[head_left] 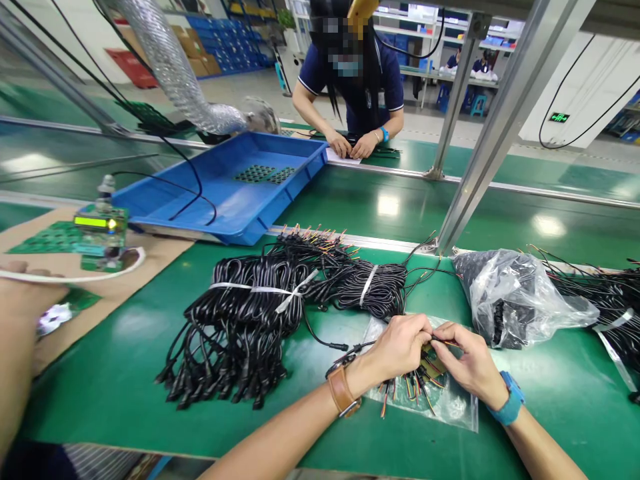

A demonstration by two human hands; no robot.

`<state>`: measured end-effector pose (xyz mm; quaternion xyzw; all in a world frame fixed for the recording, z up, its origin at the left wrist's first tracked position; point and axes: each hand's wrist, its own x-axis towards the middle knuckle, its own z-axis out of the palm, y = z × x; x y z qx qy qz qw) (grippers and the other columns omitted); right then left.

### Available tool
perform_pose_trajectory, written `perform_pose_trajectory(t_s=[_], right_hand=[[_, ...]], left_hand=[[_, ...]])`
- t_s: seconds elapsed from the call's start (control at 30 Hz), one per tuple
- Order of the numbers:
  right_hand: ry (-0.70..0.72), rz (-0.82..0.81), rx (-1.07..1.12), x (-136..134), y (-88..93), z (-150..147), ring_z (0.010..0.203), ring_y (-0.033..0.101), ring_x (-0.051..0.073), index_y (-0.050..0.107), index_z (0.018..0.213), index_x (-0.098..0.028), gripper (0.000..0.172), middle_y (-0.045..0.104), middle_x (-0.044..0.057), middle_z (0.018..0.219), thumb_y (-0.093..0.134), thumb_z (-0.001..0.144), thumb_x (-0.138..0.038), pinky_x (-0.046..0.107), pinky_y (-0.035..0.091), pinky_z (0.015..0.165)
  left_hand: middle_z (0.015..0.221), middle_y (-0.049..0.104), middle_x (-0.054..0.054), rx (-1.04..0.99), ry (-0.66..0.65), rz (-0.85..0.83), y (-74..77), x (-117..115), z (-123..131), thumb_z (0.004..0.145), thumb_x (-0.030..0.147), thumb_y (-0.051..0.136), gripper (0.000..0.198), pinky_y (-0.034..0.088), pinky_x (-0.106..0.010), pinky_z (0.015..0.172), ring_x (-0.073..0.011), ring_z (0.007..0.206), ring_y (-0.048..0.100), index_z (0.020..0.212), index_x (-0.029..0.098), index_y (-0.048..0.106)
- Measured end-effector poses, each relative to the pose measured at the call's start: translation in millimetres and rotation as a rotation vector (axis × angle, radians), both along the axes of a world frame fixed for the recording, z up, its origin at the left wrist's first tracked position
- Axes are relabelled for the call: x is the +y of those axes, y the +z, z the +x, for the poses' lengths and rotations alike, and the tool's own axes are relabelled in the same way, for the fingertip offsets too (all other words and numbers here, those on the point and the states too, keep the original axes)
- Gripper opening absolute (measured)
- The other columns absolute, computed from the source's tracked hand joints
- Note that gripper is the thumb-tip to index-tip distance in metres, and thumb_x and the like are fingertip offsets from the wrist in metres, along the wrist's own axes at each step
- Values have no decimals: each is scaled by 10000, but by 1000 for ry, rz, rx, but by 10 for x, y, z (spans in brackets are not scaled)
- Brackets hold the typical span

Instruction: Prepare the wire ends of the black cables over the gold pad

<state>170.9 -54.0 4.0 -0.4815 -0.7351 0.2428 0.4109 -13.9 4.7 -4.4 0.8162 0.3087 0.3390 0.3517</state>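
Observation:
My left hand [403, 343] pinches a thin black cable [364, 347], whose length trails back over the wrist with the brown strap. Facing it, my right hand [470, 363] is closed on the cable's end, where thin coloured wires stick out; the fingertips of both hands nearly meet, hiding the exact joint. Below them a clear plastic bag [463, 415] lies flat on the green table, with several short pieces of red, yellow and black wire [413, 385] on it. Left of my hands sits a big tied bundle of black cables [250, 300], beside a smaller tied bundle [373, 288].
A clear bag of small black parts [515, 300] stands right, before more cables [620, 300]. Behind are a blue tray [250, 227] and a metal post [480, 147]. A co-worker's hands [353, 145] work across the table. Another person's arm [20, 320] reaches near a circuit board [103, 230].

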Motion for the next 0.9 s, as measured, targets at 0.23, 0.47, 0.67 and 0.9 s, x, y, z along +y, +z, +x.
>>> perform_pose_trajectory(t_s=[0.23,0.47,0.67,0.9], right_hand=[[-6,-25,6,21,-23,-26,811,708,195,638,960,-221,40,737,67,920,603,971,-238,312,583,743],[-176,166,-88,-45,306,298,739,676,200,662,978,-214,78,717,60,858,623,949,-274,307,546,689],[-556,189,-498,51,289,1000,674,654,227,695,815,-194,315,719,79,774,521,991,-389,351,496,665],[-388,21,-807,124,132,1062,785,605,281,694,793,-210,439,712,105,847,398,1037,-423,415,466,760]], left_hand=[[701,616,-7,3,6,-12,30,0,-13,892,89,500,164,407,-264,630,-163,664,589,766,189,531],[746,638,-9,-12,-7,-20,76,7,-25,915,97,508,156,425,-264,664,-156,702,603,792,184,546],[795,644,-26,23,-28,61,153,17,-77,945,127,491,137,442,-270,688,-157,733,599,848,173,575],[751,646,-19,272,-173,294,253,34,-178,913,148,518,143,446,-322,773,-175,738,589,800,177,601]])
